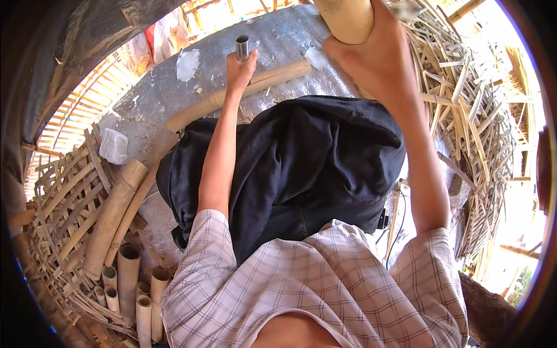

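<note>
My left hand (239, 71) is closed around a short shiny metal tube (242, 42), held upright with its open end showing. Under that hand a split-looking length of bamboo (198, 110) lies slantwise on the silvery floor sheet (272, 36). Up at the top right, my right hand (380, 64) grips a thick, pale, rounded piece that looks like bamboo or wood (346, 18). Its upper end runs out of the picture. My two hands are well apart. Dark trousers (296, 156) cover my bent legs between my forearms.
A woven bamboo basket (62, 223) stands at the left, with bamboo poles (116, 217) leaning on it and several upright bamboo tubes (129, 278) beside it. A whitish block (114, 146) lies nearby. Tangled bamboo strips (464, 116) line the right side. A dark cable (400, 220) hangs near my right knee.
</note>
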`<state>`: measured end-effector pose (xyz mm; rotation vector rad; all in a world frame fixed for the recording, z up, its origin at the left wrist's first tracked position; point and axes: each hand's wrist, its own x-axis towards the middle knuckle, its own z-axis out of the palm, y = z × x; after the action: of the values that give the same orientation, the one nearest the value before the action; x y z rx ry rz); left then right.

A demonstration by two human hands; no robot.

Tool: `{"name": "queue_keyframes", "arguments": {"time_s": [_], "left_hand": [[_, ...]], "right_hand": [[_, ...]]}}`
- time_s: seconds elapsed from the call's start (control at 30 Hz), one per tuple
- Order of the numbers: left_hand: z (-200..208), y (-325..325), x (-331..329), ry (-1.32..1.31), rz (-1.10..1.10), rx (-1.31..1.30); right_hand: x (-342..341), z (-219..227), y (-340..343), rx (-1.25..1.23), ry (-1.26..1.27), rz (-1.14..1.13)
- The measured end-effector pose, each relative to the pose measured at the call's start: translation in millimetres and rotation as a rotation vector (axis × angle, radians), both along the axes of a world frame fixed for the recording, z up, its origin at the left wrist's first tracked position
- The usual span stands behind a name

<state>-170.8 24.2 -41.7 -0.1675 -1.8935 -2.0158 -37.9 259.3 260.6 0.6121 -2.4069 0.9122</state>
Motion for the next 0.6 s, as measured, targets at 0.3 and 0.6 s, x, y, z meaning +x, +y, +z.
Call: {"name": "queue_keyframes", "arguments": {"time_s": [0.3,0.6], "left_hand": [[6,11,-8,-0.052,-0.017,0.02],[15,23,-2,-0.035,-0.019,0.01]], "right_hand": [[-23,-29,24,0.432,-0.286,-0.028],[-1,-25,-1,-0.073,-0.22,-0.084]]}}
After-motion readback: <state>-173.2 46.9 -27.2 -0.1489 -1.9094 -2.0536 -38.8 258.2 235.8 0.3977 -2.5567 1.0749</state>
